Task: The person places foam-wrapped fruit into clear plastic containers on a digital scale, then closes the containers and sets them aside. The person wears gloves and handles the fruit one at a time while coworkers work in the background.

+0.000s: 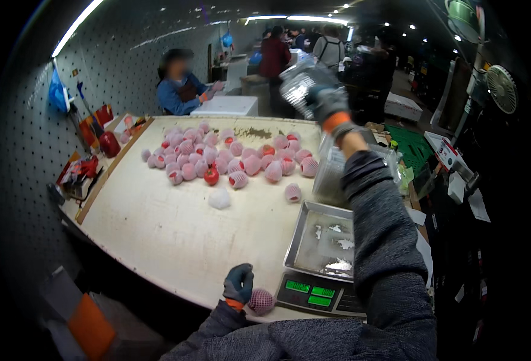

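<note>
My right hand [331, 106], in a grey work glove with an orange cuff, is raised over the far right table edge. It grips a clear plastic container [299, 85], blurred and possibly stacked. My left hand [238, 283], also gloved, rests at the near table edge with fingers curled and nothing visible in them. Close beside it sits a round fruit in a dark-pink foam net [262, 302]. Further off, many net-wrapped red fruits [188, 146] spread across the white table [157, 234]. One bare red fruit [211, 176] lies before them, near a white crumpled piece [220, 198].
A digital scale [310, 293] with a metal tray [322, 239] stands at right. Behind it are clear plastic containers [331, 176], partly behind my arm. A wooden strip [112, 173] edges the left side. Across the table, a person [179, 85] sits by a white box [227, 106].
</note>
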`<action>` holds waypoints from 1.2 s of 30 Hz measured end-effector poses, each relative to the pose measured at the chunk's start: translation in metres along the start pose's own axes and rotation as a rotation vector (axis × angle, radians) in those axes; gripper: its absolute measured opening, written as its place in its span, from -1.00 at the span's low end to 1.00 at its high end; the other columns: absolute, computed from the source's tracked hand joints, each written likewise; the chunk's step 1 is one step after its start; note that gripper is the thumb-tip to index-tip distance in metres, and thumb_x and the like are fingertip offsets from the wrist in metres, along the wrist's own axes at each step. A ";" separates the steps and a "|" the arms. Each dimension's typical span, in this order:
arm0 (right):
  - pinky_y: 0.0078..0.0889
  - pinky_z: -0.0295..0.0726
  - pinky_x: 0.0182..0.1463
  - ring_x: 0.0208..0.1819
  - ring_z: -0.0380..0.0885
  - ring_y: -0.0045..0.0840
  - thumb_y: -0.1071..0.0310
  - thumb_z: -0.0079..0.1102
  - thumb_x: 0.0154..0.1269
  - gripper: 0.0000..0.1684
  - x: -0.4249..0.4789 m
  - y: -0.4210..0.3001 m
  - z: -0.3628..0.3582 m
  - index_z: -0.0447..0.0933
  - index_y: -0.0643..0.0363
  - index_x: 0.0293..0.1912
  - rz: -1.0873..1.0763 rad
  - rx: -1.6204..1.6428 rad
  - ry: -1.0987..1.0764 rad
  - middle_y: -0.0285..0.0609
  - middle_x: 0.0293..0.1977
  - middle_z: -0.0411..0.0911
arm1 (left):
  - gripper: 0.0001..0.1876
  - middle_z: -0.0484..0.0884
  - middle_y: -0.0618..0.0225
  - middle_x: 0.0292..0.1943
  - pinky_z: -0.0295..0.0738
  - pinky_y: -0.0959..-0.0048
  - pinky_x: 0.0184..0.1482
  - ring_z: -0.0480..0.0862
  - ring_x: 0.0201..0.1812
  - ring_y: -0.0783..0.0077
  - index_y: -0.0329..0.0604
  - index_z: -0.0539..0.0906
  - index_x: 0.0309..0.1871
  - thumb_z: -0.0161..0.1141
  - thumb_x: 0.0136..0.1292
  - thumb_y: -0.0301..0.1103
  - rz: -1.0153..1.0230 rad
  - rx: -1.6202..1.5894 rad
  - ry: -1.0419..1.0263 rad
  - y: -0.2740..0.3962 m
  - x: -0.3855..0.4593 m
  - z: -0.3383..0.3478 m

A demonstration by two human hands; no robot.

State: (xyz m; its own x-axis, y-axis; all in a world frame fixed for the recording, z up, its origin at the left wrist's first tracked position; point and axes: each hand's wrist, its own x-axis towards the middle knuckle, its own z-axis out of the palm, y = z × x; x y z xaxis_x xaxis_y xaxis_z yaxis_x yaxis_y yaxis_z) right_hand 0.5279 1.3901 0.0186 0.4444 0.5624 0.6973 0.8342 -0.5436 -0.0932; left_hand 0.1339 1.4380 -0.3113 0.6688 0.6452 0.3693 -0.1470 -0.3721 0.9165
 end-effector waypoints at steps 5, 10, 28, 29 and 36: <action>-0.25 0.50 -0.31 -0.35 0.55 -0.20 0.42 0.18 -0.04 -0.83 -0.053 0.002 -0.026 0.56 0.10 -0.34 -0.188 0.129 0.099 -0.07 -0.42 0.56 | -0.80 0.61 0.26 -0.20 0.53 0.59 -0.25 0.62 -0.28 0.52 -0.30 0.58 -0.14 0.16 0.14 -0.61 0.075 0.016 -0.027 0.021 0.025 0.004; -0.23 0.45 -0.30 -0.37 0.50 -0.27 0.37 0.06 0.10 -0.70 -0.162 -0.072 -0.052 0.48 0.09 -0.10 -0.519 0.190 0.007 -0.19 -0.42 0.52 | -0.49 0.49 0.19 0.06 0.50 0.49 -0.06 0.55 -0.03 0.44 -0.24 0.41 0.15 0.26 0.09 -0.56 0.226 -0.031 -0.143 0.078 0.062 0.009; -0.29 0.42 -0.23 -0.29 0.51 -0.36 0.33 0.10 0.03 -0.75 -0.232 -0.168 -0.047 0.46 0.08 -0.20 -0.541 0.452 -0.182 -0.27 -0.39 0.51 | 0.11 0.25 -0.06 0.19 0.36 0.24 0.16 0.40 0.18 0.11 -0.34 -0.14 0.37 0.47 -0.12 -0.35 0.359 0.062 0.163 0.144 0.063 -0.011; -0.27 0.41 -0.22 -0.27 0.51 -0.36 0.32 0.09 0.05 -0.72 -0.230 -0.174 -0.041 0.44 0.08 -0.17 -0.561 0.443 -0.208 -0.26 -0.37 0.51 | 0.14 0.26 -0.13 0.20 0.41 0.24 0.13 0.44 0.15 0.07 -0.32 -0.20 0.38 0.46 -0.13 -0.44 0.393 0.127 0.180 0.144 0.064 -0.019; -0.25 0.55 -0.20 -0.25 0.57 -0.21 0.47 0.21 -0.03 -0.60 -0.221 -0.225 -0.005 0.48 0.19 -0.09 -0.428 0.709 -0.472 -0.06 -0.29 0.59 | -0.09 0.04 0.00 0.36 0.10 0.21 0.34 0.13 0.36 0.07 -0.30 -0.03 0.38 0.25 -0.04 -0.64 0.408 0.391 0.377 0.133 0.049 -0.063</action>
State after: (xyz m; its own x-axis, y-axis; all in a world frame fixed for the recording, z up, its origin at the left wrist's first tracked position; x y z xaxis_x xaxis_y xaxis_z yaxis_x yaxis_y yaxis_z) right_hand 0.2401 1.3854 -0.1106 0.0116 0.9036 0.4281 0.8915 0.1845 -0.4137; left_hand 0.1013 1.4621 -0.1620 0.3058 0.5637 0.7673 -0.0124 -0.8035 0.5952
